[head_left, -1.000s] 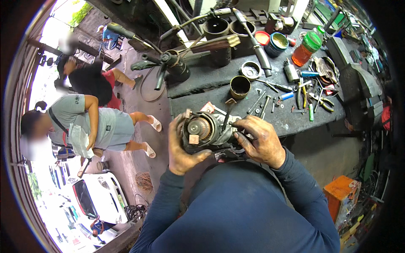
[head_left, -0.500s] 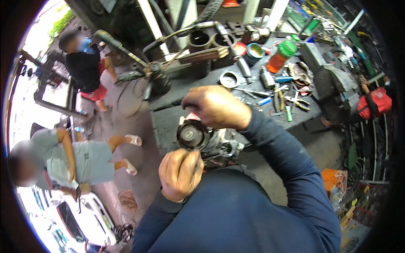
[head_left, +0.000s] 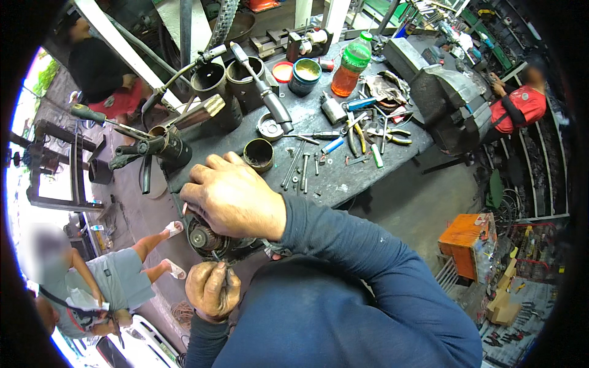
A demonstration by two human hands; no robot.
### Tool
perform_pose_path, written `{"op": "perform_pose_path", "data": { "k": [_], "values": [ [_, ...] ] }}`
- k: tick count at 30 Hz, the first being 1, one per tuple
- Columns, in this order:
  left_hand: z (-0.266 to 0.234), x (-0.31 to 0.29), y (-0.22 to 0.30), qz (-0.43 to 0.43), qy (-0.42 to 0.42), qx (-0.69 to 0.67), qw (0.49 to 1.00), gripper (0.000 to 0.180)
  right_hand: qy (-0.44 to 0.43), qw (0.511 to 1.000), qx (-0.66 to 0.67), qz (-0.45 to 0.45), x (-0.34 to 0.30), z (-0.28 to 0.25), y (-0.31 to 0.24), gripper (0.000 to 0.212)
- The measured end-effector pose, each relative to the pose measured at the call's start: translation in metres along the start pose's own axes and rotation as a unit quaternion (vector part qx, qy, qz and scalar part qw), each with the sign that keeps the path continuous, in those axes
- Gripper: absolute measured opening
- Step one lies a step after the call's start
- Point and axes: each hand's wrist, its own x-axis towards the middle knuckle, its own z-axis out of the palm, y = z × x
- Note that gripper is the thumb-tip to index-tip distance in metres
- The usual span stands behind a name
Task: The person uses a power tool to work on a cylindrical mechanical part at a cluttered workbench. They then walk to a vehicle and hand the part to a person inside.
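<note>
The round, greasy motor part (head_left: 205, 238) sits at the near edge of the bench (head_left: 343, 178), close against my chest; its toothed circular face turns up toward me and a little to my left, so its long axis seems to run down and away under my palm, though most of the body is hidden and I cannot tell its full length; my right hand (head_left: 236, 196) lies spread over the top of it, fingers pointing left and curled down across the rim, clamping the part; my left hand (head_left: 211, 291) sits just below, fist closed around a thin metal tool (head_left: 219, 260) whose tip touches the lower edge of the toothed face.

The bench edge runs just behind my right hand; to my left it drops off to the floor, where a person in grey (head_left: 98, 288) sits well apart; to my right there is bare bench beside my forearm, then loose bolts (head_left: 297, 168) and pliers (head_left: 386, 132) scattered farther back.

A small rusty cup (head_left: 259, 154) stands just beyond my right knuckles, its inside dark; farther back stand two dark cylinders (head_left: 228, 83), a blue tin (head_left: 305, 75) of yellowish grease beside its red lid (head_left: 283, 72), and a bottle (head_left: 350, 70) of orange liquid.
</note>
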Motion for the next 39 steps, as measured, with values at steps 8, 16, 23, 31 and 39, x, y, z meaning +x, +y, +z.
{"op": "perform_pose_path", "data": {
  "k": [8,16,23,31,39],
  "values": [
    [0.048,-0.108,-0.004,-0.487,0.108,-0.015,0.867,0.054,0.111,0.944,0.120,0.285,-0.142,-0.034,0.109,0.028],
    [0.035,-0.418,0.128,-0.767,-0.341,0.019,0.543,0.040,-0.149,0.956,0.077,0.240,-0.254,-0.011,0.178,0.027],
    [0.054,-0.388,0.143,-0.746,-0.315,0.034,0.586,0.036,-0.252,0.956,0.048,0.144,-0.209,0.011,0.147,0.025],
    [0.110,-0.305,-0.007,-0.724,-0.088,-0.178,0.660,0.037,-0.245,0.943,-0.037,0.223,-0.249,-0.033,0.166,0.035],
    [0.104,-0.346,-0.038,-0.801,-0.031,-0.170,0.574,0.033,0.023,0.850,-0.358,0.387,-0.257,-0.185,0.273,0.059]
  ]
}}
